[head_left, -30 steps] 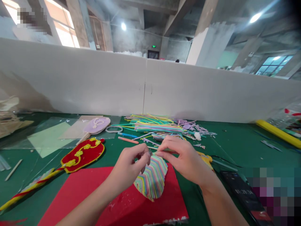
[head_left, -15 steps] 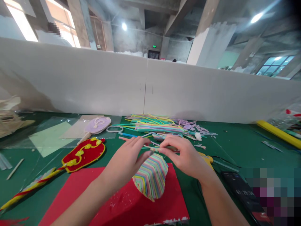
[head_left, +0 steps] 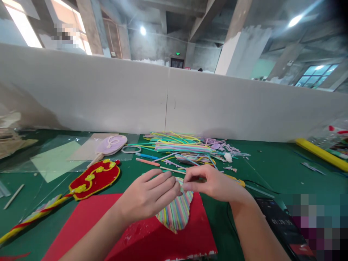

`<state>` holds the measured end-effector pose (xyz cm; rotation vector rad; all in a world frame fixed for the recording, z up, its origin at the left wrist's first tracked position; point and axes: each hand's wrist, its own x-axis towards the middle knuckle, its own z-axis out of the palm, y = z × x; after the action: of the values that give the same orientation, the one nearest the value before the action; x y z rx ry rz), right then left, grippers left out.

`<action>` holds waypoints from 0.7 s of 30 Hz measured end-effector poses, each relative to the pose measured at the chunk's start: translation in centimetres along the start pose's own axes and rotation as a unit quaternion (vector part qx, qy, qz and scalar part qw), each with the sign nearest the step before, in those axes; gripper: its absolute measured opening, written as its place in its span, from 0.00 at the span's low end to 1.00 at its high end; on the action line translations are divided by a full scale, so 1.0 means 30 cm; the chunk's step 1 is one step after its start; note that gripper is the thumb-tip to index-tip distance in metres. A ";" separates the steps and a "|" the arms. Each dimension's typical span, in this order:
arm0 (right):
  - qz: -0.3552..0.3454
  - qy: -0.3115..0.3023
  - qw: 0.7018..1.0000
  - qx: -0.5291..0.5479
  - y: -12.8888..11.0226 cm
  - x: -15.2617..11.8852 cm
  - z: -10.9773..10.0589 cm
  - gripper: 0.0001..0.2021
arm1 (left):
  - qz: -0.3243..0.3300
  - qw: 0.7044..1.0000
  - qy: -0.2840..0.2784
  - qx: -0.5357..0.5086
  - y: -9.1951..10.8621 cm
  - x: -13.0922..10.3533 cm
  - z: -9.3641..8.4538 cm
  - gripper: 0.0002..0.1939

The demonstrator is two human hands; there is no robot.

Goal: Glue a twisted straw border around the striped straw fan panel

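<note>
A leaf-shaped piece of pastel striped strips [head_left: 175, 214] lies on a red sheet [head_left: 95, 217] in front of me. Over its upper left edge, my left hand [head_left: 156, 192] is closed, its fingers curled together. My right hand [head_left: 208, 181] pinches at the upper right of the piece, its fingertips close to those of my left hand. Whatever sits between the fingertips is too small and hidden to make out. Beyond my hands is a pile of thin coloured sticks [head_left: 182, 145].
At the left lie a red fan with yellow flowers [head_left: 95, 178], a lilac fan [head_left: 111, 144] and a pale green sheet [head_left: 56, 161]. A phone [head_left: 281, 224] is at the right, and a yellow bar [head_left: 320, 154] lies farther back. A white partition [head_left: 108, 94] stands behind.
Both hands have come down nearer the striped piece. My left hand has turned and curled, covering the piece's upper left. The small pale bit between the fingertips no longer shows clearly.
</note>
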<state>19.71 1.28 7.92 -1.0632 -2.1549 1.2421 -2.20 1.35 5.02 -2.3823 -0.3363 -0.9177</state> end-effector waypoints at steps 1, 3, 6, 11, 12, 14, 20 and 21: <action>-0.005 0.001 1.000 0.005 0.000 0.000 0.001 0.11 | -0.010 1.000 0.000 -0.002 0.003 0.000 0.003 0.05; -0.018 0.024 1.000 0.003 -0.002 -0.001 0.006 0.10 | -0.053 0.998 -0.010 -0.022 0.014 0.006 0.007 0.08; -0.056 0.101 0.993 -0.038 -0.010 -0.002 0.022 0.10 | -0.191 0.974 -0.029 -0.115 0.041 0.027 0.008 0.15; -0.136 0.178 0.960 -0.167 -0.029 -0.006 0.045 0.10 | -0.432 0.799 -0.091 -0.409 0.070 0.055 0.005 0.19; -0.141 0.184 0.955 -0.185 -0.029 -0.006 0.047 0.10 | -0.444 0.778 -0.105 -0.431 0.068 0.056 0.007 0.20; -0.133 0.187 0.953 -0.200 -0.026 -0.005 0.047 0.09 | -0.421 0.811 -0.117 -0.389 0.058 0.051 0.011 0.18; -0.094 0.159 0.968 -0.170 -0.009 0.006 0.039 0.07 | -0.227 0.956 -0.108 -0.148 0.026 0.018 0.022 0.10; -0.091 0.152 0.971 -0.160 -0.007 0.007 0.037 0.07 | -0.216 0.960 -0.108 -0.144 0.022 0.012 0.020 0.12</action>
<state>18.75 0.79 7.54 -1.0697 -2.1918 0.6138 -1.33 1.20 4.63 -2.7444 -0.8899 -0.9455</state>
